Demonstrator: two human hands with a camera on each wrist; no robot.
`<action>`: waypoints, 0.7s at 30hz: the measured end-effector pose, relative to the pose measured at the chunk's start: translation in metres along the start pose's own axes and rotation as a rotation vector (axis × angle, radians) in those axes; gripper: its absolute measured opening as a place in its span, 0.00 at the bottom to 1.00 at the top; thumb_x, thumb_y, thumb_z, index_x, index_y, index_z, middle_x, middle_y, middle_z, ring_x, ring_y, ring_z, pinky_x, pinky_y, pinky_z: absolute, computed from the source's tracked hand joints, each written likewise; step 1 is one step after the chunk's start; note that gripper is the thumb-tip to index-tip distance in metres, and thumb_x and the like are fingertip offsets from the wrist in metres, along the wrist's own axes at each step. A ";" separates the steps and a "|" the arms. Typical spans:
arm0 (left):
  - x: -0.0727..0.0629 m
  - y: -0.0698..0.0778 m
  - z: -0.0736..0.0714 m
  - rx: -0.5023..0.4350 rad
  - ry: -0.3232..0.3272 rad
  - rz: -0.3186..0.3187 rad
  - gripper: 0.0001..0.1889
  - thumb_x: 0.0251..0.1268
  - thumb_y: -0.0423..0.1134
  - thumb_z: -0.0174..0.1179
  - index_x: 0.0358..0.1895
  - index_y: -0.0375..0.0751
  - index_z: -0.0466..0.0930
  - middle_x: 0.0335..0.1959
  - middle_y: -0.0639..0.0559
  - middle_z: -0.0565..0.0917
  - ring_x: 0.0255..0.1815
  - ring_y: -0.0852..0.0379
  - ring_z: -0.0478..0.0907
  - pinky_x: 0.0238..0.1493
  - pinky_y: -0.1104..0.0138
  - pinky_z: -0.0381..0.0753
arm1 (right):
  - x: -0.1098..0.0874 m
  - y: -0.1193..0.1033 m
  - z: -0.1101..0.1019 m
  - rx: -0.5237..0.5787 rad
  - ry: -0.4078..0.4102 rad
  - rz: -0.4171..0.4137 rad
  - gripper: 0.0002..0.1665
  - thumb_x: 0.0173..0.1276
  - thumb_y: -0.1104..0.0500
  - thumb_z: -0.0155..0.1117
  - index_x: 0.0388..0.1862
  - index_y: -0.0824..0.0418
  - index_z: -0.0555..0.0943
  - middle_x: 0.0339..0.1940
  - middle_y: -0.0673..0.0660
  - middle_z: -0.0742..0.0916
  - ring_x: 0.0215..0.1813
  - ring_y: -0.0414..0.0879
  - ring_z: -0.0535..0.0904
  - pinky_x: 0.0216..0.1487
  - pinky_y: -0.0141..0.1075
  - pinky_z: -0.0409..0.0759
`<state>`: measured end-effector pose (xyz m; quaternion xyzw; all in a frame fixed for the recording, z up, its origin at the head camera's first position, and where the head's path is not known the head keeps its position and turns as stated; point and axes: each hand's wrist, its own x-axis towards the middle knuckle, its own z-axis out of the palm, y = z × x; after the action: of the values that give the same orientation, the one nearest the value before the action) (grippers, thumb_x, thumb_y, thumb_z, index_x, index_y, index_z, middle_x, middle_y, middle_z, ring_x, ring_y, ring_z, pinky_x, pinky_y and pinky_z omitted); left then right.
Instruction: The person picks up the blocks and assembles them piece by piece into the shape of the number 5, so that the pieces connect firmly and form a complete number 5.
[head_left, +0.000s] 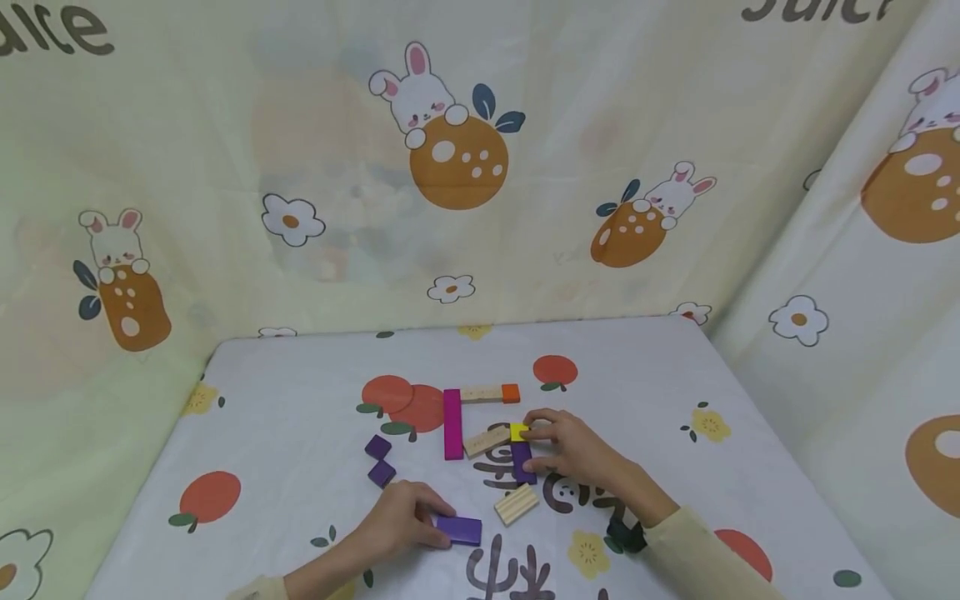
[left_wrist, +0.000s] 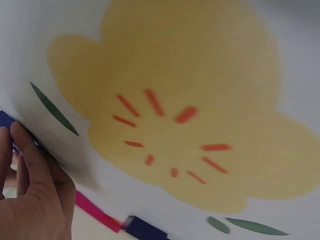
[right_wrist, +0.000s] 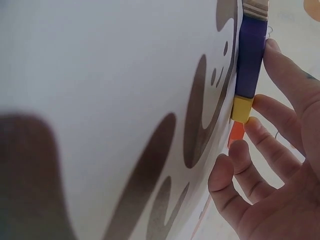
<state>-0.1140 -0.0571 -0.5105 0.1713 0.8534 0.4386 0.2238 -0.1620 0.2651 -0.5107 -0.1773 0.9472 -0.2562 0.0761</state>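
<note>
My left hand (head_left: 401, 521) pinches the left end of a flat purple block (head_left: 460, 531) between thumb and fingers, low over the cloth. In the left wrist view, the fingers (left_wrist: 31, 155) overlap the block's edge. My right hand (head_left: 573, 450) has its thumb beside another purple block (right_wrist: 251, 57) and its fingertips at a yellow cube (right_wrist: 242, 109) set against that block's end. A plain wooden block (head_left: 487, 442) slants from the yellow cube to an upright magenta block (head_left: 453, 425). A ridged wooden block (head_left: 517, 505) lies between the hands.
Farther back, a wooden block (head_left: 482, 394) joins the magenta block's top to an orange cube (head_left: 511, 393). Two small purple blocks (head_left: 378, 447) lie corner to corner at left. A dark object (head_left: 627, 535) sits by the right wrist. A printed cloth (head_left: 292, 433) covers the table.
</note>
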 end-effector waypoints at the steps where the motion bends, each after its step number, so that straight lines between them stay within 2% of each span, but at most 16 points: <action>1: 0.001 0.001 0.002 -0.004 -0.002 0.003 0.15 0.52 0.32 0.81 0.45 0.43 0.94 0.31 0.57 0.85 0.29 0.62 0.75 0.30 0.74 0.70 | 0.000 0.000 0.001 -0.006 0.002 -0.007 0.30 0.61 0.46 0.82 0.61 0.54 0.89 0.70 0.52 0.83 0.71 0.56 0.77 0.73 0.59 0.77; 9: 0.007 0.002 0.012 -0.009 -0.014 -0.001 0.15 0.53 0.32 0.80 0.46 0.45 0.94 0.37 0.58 0.88 0.32 0.62 0.75 0.33 0.74 0.72 | 0.001 0.003 0.003 -0.020 0.006 -0.019 0.29 0.61 0.47 0.82 0.60 0.55 0.90 0.69 0.52 0.83 0.70 0.55 0.78 0.72 0.58 0.78; 21: 0.011 0.009 0.013 0.006 -0.012 0.022 0.16 0.53 0.30 0.80 0.48 0.43 0.94 0.42 0.54 0.90 0.32 0.62 0.76 0.33 0.74 0.73 | 0.003 0.001 0.001 -0.023 0.002 -0.019 0.29 0.61 0.47 0.82 0.60 0.54 0.90 0.69 0.51 0.84 0.70 0.55 0.78 0.72 0.58 0.78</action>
<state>-0.1156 -0.0382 -0.5118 0.1841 0.8513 0.4375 0.2236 -0.1644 0.2642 -0.5121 -0.1871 0.9484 -0.2460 0.0705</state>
